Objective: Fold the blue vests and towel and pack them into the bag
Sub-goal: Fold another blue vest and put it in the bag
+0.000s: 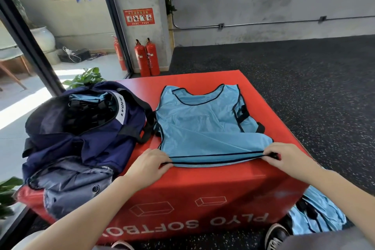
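A light blue mesh vest (pixel 203 126) with dark trim lies flat on the red soft box (pixel 203 195), neck hole away from me. My left hand (pixel 149 163) pinches the near left corner of its bottom hem. My right hand (pixel 286 157) pinches the near right corner, and the hem is stretched between them. A navy duffel bag (pixel 85 134) sits open on the left of the box, with light blue fabric (pixel 85 96) showing inside at its far end. More blue vests (pixel 316 215) lie in a heap on the floor at the lower right.
Two red fire extinguishers (pixel 147 58) stand by the concrete pillar behind the box. Potted plants (pixel 85 78) are at the left beside the glass. Dark speckled rubber floor (pixel 304 79) spreads to the right. My shoes (pixel 276 235) show below the box.
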`<state>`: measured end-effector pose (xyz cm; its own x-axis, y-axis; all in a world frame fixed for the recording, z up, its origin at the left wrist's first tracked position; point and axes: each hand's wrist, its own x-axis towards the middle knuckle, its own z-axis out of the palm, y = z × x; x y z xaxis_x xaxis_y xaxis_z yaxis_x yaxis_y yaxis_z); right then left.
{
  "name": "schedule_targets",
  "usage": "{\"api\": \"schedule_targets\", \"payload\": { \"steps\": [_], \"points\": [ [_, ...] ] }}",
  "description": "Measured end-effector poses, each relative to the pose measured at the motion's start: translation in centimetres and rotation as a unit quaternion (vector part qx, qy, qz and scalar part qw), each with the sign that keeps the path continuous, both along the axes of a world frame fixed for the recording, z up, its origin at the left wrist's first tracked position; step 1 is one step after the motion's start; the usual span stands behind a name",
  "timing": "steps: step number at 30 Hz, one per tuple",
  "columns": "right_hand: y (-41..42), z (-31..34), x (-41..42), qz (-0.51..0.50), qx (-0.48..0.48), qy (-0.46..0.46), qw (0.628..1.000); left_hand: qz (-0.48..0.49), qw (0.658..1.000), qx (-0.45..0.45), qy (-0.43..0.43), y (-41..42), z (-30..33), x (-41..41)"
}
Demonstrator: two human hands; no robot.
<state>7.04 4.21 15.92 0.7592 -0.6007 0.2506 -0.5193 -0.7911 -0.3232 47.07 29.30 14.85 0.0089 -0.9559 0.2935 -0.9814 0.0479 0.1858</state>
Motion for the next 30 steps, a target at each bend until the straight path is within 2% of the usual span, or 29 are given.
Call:
{"api": "schedule_targets", "payload": {
  "steps": [2,7,10,12,14,18,22,24,27,30],
  "points": [
    [-0.2,0.2,0.0,0.005,-0.027,0.006,1.000,0.015,0.999,-0.024,0.014,-0.1,0.0,0.2],
    [-0.9,2.1,0.5,0.082,-0.220,0.015,0.972,0.077,0.988,-0.113,0.076,-0.5,3.1,0.3],
    [-1.9,5.3,1.1,0.058,-0.252,-0.008,0.966,0.074,0.982,-0.160,0.062,-1.3,7.7,0.3],
    [-2.5,8.7,1.7,0.017,-0.239,-0.047,0.970,0.078,0.980,-0.179,0.044,-2.2,11.9,0.7],
    [-2.3,13.4,2.3,-0.031,-0.191,-0.131,0.972,0.087,0.971,-0.220,0.033,-3.2,17.0,0.9],
    [-1.1,23.7,2.7,-0.103,-0.140,-0.262,0.949,0.171,0.946,-0.264,0.072,-3.8,28.2,-0.5],
    [1.0,34.1,1.8,-0.105,-0.143,-0.316,0.932,0.156,0.920,-0.337,0.125,-2.1,38.8,-2.6],
    [2.5,38.8,1.1,-0.105,-0.133,-0.348,0.922,0.156,0.910,-0.363,0.122,-0.8,43.3,-3.4],
    [4.3,44.0,0.2,-0.094,-0.128,-0.393,0.906,0.158,0.906,-0.375,0.116,1.2,48.5,-3.9],
    [5.6,47.4,-0.5,-0.087,-0.111,-0.399,0.906,0.156,0.910,-0.352,0.155,3.0,51.7,-3.9]
  ]
}}
